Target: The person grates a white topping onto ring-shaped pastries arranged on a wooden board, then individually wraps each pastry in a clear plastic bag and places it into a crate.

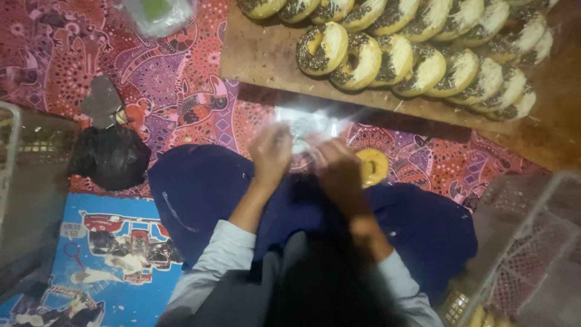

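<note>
1. Two rows of topped donuts (423,54) lie on the wooden board (260,57) at twelve to two o'clock; I cannot count them exactly.
2. One plain donut (371,166) sits at three o'clock from my hands.
3. One clear plastic bag (305,124) is dead ahead.
4. My left hand (270,154) and right hand (336,165) both pinch the bag, fingers curled shut on it.
5. One black bag (110,156) lies at nine o'clock.
</note>
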